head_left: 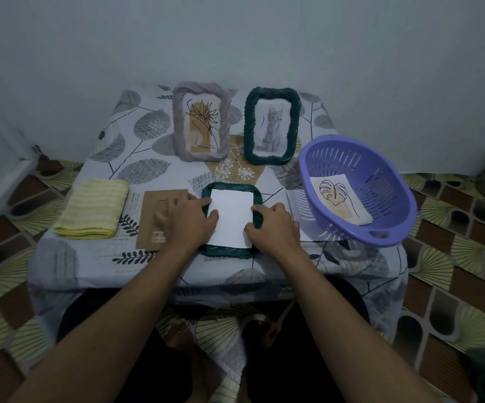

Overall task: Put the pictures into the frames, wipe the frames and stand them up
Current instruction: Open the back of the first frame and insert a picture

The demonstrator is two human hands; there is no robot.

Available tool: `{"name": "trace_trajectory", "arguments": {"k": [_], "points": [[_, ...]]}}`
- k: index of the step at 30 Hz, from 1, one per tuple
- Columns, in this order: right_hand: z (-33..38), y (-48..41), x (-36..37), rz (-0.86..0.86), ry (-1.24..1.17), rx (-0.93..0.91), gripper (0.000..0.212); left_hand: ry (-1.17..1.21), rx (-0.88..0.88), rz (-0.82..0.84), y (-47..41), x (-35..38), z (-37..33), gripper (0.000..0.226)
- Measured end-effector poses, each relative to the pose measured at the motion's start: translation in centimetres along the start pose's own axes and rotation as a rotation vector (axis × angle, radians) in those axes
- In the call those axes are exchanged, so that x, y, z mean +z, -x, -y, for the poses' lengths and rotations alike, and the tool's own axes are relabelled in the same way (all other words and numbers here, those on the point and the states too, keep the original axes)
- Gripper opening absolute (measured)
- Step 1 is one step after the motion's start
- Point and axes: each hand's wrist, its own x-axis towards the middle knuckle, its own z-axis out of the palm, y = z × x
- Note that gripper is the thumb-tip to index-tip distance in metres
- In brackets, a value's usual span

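A dark green woven frame (229,189) lies face down at the table's front middle, with a white picture back (231,216) set inside it. My left hand (186,219) rests on the frame's left side, its fingertips pressing the paper's left edge. My right hand (273,225) grips the frame's right rim, with the thumb on the paper. A brown backing board (154,210) lies flat just left of the frame, partly under my left hand. A grey frame (202,122) and a green frame (272,126) stand upright at the back, each holding a picture.
A folded yellow striped cloth (93,209) lies at the front left. On the right, a purple plastic basket (357,189) holds a leaf drawing (337,199), and white paper (295,205) sticks out under it. The small table (136,158) has a leaf-print cover and stands against a wall.
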Motion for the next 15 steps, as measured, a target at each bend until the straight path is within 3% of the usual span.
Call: {"name": "trace_trajectory", "arguments": {"k": [10,15], "points": [[0.0,-0.1,0.0,-0.006,-0.021,0.003,0.055,0.023,-0.015,0.017,0.0,-0.5,-0.2,0.040],[0.8,0.2,-0.3,-0.047,-0.091,-0.019,0.057,0.145,-0.036,-0.077,0.4,-1.9,-0.1,0.036]]}}
